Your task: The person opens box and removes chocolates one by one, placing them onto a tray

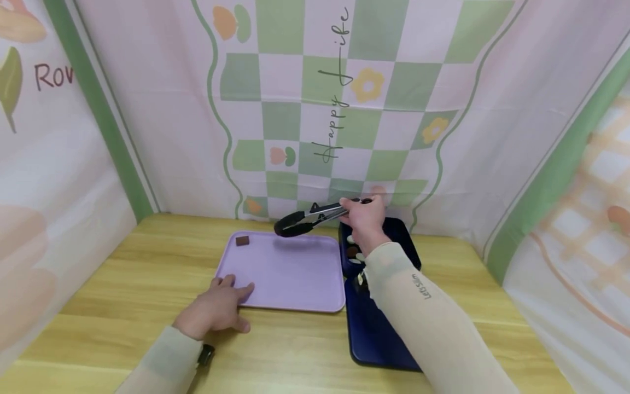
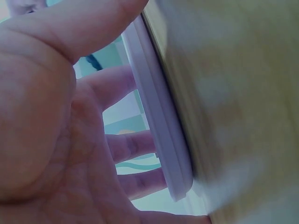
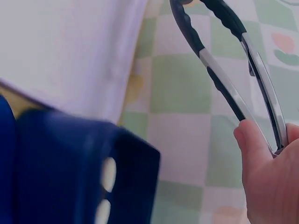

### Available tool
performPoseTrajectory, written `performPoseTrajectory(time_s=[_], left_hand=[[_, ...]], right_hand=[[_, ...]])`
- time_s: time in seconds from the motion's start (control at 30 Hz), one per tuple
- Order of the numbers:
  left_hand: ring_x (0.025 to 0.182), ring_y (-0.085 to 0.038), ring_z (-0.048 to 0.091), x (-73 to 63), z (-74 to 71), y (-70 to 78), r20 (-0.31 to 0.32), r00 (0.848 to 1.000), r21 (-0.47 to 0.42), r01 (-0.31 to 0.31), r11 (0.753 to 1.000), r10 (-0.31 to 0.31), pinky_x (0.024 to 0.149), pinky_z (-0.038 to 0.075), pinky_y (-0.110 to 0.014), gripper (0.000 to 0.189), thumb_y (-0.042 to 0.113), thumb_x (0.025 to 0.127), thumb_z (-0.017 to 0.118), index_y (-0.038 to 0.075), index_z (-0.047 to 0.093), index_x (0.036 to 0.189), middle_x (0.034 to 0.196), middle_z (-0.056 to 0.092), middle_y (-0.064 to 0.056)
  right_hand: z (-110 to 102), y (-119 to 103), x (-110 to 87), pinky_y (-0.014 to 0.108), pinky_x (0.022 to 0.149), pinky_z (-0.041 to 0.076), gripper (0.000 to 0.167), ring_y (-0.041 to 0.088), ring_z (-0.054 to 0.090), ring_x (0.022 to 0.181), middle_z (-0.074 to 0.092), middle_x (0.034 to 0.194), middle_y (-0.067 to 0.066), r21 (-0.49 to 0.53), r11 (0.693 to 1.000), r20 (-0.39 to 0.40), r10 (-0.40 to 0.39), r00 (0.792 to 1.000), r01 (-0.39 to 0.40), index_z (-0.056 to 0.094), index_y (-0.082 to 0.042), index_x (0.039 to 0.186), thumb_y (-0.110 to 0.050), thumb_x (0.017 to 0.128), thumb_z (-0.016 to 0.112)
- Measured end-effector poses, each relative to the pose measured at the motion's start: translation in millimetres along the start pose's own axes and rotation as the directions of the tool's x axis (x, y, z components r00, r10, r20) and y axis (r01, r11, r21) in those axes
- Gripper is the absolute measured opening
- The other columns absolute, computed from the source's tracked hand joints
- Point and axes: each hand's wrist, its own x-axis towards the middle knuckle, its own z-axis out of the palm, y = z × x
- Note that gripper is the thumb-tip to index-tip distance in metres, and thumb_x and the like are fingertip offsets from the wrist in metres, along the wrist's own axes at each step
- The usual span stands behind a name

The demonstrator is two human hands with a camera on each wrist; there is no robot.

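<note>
My right hand (image 1: 365,220) grips black-and-silver tongs (image 1: 328,210) near their hinged end, above the back right of the lilac tray (image 1: 295,273). The tongs' dark tips reach left over the tray; in the right wrist view their arms stand apart, with the tip ends cut off at the top. On the tray's far left corner lies a small brown block (image 1: 242,241). My left hand (image 1: 216,306) rests at the tray's near left corner, fingers spread over its rim (image 2: 161,112), thumb down beside it.
Right of the tray stands a dark blue box (image 1: 406,241), holding several round white and brown pieces (image 1: 352,251). A flat dark blue panel (image 1: 379,339) extends from it toward me, partly under my right sleeve. A patterned curtain (image 1: 315,109) hangs behind the wooden table (image 1: 123,284).
</note>
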Motion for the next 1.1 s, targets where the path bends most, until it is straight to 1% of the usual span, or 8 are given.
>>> performPoseTrajectory(time_s=[0.07,0.17,0.3,0.4,0.57,0.8,1.0,1.1], left_hand=[[0.136,-0.058,0.023,-0.5,-1.1,0.7,0.003,1.000,0.001,0.004,1.000,-0.004,0.096,0.033,-0.076,0.090,0.042,0.070,0.087,0.016,0.050,0.148,0.153,0.027,-0.032],[0.136,-0.058,0.023,-0.8,-1.1,0.4,0.002,1.000,0.006,0.003,1.000,-0.003,0.096,0.033,-0.077,0.091,0.043,0.070,0.087,0.016,0.050,0.148,0.153,0.027,-0.032],[0.136,-0.059,0.022,-1.1,-0.4,-0.5,0.001,1.000,0.004,0.001,1.000,-0.001,0.096,0.033,-0.077,0.091,0.043,0.069,0.087,0.017,0.050,0.148,0.153,0.027,-0.032],[0.136,-0.059,0.022,-1.1,-0.6,-0.4,0.002,1.000,-0.001,0.001,1.000,-0.001,0.096,0.033,-0.076,0.091,0.043,0.069,0.088,0.017,0.050,0.148,0.153,0.027,-0.032],[0.136,-0.058,0.023,-1.0,-1.1,-0.2,0.003,1.000,-0.004,0.000,1.000,0.000,0.096,0.033,-0.077,0.091,0.043,0.069,0.088,0.017,0.050,0.148,0.153,0.027,-0.032],[0.136,-0.058,0.023,-0.3,-1.0,0.0,0.005,1.000,0.006,0.000,1.000,0.000,0.096,0.034,-0.076,0.092,0.043,0.069,0.088,0.017,0.050,0.148,0.153,0.027,-0.032],[0.135,-0.058,0.024,-0.7,-0.5,-0.4,-0.005,1.000,0.010,-0.010,1.000,0.010,0.096,0.034,-0.076,0.092,0.043,0.069,0.088,0.016,0.050,0.148,0.152,0.028,-0.033],[0.135,-0.058,0.023,-1.6,-0.4,-0.2,-0.005,1.000,0.006,-0.010,1.000,0.010,0.096,0.034,-0.076,0.092,0.043,0.068,0.088,0.016,0.050,0.148,0.152,0.028,-0.033]], right_hand=[[6,7,-2.8,0.047,0.081,0.059,0.063,0.030,0.070,0.092,0.053,0.127,0.019,0.004,1.000,-0.014,-0.003,1.000,0.003,0.038,-0.001,0.135,-0.003,0.086,0.077],[14,16,-7.0,0.048,0.079,0.059,0.059,0.031,0.069,0.093,0.054,0.122,0.019,-0.010,1.000,-0.031,-0.026,0.999,0.026,0.040,0.003,0.129,-0.002,0.084,0.078],[24,24,-11.9,0.046,0.074,0.060,0.061,0.030,0.066,0.094,0.054,0.121,0.016,-0.054,0.997,-0.070,-0.051,0.996,0.047,0.042,0.001,0.129,-0.004,0.082,0.080],[28,28,-13.9,0.048,0.075,0.059,0.061,0.029,0.065,0.093,0.054,0.121,0.014,-0.063,0.997,-0.095,-0.056,0.994,0.050,0.043,-0.001,0.129,-0.004,0.081,0.081],[31,29,-15.6,0.049,0.073,0.059,0.059,0.029,0.064,0.094,0.055,0.120,0.014,-0.076,0.995,-0.107,-0.074,0.992,0.066,0.044,0.000,0.128,-0.003,0.081,0.080],[27,25,-20.7,0.039,0.066,0.059,0.057,0.027,0.063,0.094,0.056,0.118,0.012,-0.126,0.989,-0.085,-0.084,0.993,0.073,0.045,-0.002,0.128,-0.011,0.084,0.080],[23,17,-24.5,0.040,0.068,0.059,0.058,0.032,0.065,0.097,0.055,0.120,0.013,-0.161,0.983,-0.032,-0.092,0.995,0.086,0.043,-0.002,0.131,-0.015,0.087,0.078],[18,11,-25.8,0.040,0.069,0.058,0.058,0.033,0.065,0.096,0.056,0.116,0.012,-0.237,0.963,0.004,-0.129,0.992,0.126,0.043,-0.003,0.131,-0.021,0.088,0.078]])
